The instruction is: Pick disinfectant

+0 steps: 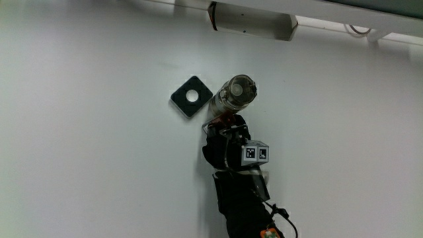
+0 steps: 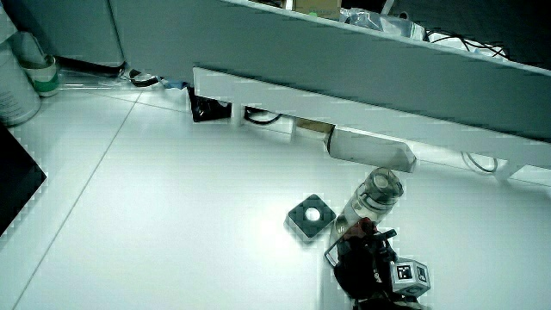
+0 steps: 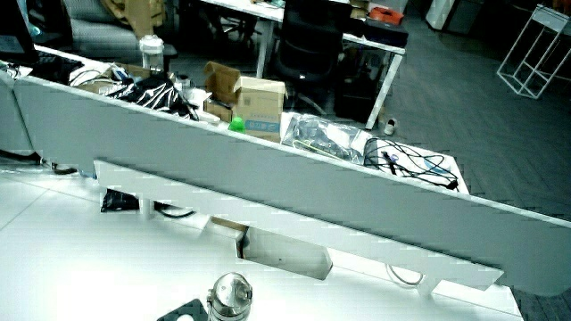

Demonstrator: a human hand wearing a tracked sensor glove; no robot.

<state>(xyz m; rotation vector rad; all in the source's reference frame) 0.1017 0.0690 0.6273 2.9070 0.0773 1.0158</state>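
Note:
The disinfectant [image 1: 232, 94] is a clear round bottle with a shiny cap, standing on the white table. Both side views show it too, once in full [image 2: 375, 198] and once only by its cap [image 3: 230, 294]. The gloved hand [image 1: 225, 135] is at the bottle's lower part, on the side nearer the person, with fingers [image 2: 349, 248] curled around it. The patterned cube [image 1: 255, 153] sits on the hand's back. A black square pad with a white round centre [image 1: 192, 96] lies beside the bottle, and a side view shows it as well [image 2: 310, 215].
A low grey partition [image 2: 362, 69] closes the table, with a white box [image 1: 251, 20] and cables [image 2: 482, 162] at its foot. A side view shows a white container [image 2: 17, 86] and a dark flat object [image 2: 15, 185] at the table's edge.

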